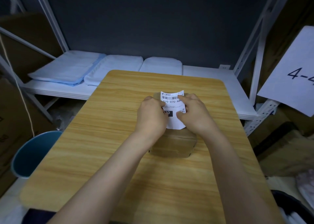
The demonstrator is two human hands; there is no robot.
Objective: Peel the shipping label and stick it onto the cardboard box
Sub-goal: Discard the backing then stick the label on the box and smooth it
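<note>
A small brown cardboard box (173, 145) stands on the wooden table (102, 139), near its middle. A white shipping label (172, 105) with a barcode and black print lies over the top of the box, its far end curling upward. My left hand (151, 116) grips the label's left edge with fingers curled. My right hand (195, 113) holds the right edge, with its index finger stretched onto the upper right corner. Both hands hide most of the box top.
A blue waste bin (32, 154) stands on the floor left of the table. Folded pale towels (105, 67) lie on a white shelf behind. A paper sign (292, 74) hangs at the right, with cardboard boxes below it and at far left.
</note>
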